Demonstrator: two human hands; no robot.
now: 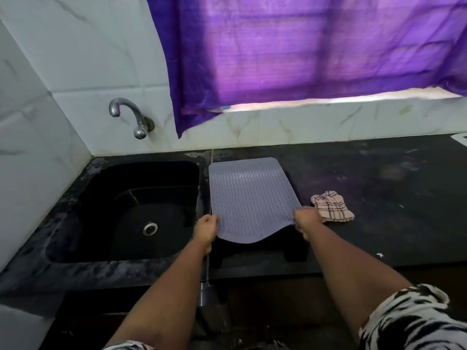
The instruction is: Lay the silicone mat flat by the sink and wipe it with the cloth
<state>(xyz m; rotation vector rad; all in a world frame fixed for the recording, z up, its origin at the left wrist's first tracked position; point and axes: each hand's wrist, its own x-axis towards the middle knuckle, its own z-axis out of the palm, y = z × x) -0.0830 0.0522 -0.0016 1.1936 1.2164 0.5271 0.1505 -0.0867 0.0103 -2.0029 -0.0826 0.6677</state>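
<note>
Head: lilac ribbed silicone mat (250, 195), near edge sagging.

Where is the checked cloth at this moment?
In the head view, the checked cloth lies crumpled on the dark counter, just right of the right hand and the mat.

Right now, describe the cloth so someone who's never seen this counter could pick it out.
Start at the black sink and move right along the dark counter, past the grey silicone mat that both hands hold. The cloth lies crumpled just beyond the right hand. It is the only fabric on the counter: pale pink with dark checked lines.
</note>
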